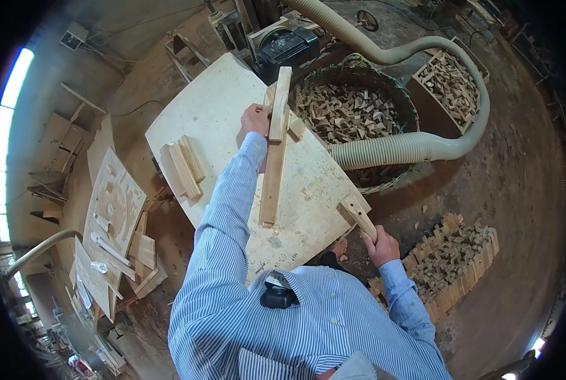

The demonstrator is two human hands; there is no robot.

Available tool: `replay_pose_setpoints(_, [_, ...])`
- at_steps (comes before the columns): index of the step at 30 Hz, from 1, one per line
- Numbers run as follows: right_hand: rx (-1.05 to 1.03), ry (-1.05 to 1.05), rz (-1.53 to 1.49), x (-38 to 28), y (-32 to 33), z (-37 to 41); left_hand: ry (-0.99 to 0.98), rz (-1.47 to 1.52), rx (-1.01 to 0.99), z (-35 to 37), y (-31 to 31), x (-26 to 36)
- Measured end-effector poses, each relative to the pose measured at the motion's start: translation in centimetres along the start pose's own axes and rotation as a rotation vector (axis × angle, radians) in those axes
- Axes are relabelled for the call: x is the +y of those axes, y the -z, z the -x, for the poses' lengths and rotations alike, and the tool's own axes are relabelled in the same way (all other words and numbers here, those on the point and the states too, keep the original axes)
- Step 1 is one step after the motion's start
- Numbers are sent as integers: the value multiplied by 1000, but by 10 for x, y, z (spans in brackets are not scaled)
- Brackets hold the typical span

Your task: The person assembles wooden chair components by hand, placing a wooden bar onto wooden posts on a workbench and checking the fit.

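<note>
Head view: wooden strip point(282, 95) lengthwise away

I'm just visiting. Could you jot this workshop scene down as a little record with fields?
Left hand: closed on a pale slat above the worktable
Right hand: closed on a short wood piece at the worktable's near edge
On the worktable: stack of slats
Beyond: round basket of offcuts, ribbed hose lying across it
Floor: pile of blocks, right side
</note>
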State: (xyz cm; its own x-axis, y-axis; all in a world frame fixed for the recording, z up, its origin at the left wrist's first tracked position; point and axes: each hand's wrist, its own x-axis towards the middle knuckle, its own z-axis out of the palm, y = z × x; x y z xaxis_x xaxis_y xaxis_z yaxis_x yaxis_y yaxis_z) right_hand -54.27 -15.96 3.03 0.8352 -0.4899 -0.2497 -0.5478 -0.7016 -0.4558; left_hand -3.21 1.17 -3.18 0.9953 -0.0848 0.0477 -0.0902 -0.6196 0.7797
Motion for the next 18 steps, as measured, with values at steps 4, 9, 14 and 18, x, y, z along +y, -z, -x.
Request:
replay_pose_setpoints(4, [-42,6,24,4,-1,-2,77,57,-12,-18,-8,3])
replay_pose_setpoints(9, [-74,-13,18,0,-2,-4,115,43,0,-24,-9,5])
replay_pose_setpoints(14, [-72,-9,14,-9,-4,-11,119,13,69,-25,-6,12])
replay_pose_setpoints(18, [-87,-5,34,-17,-7,-26,125,9,51,-43,2,14])
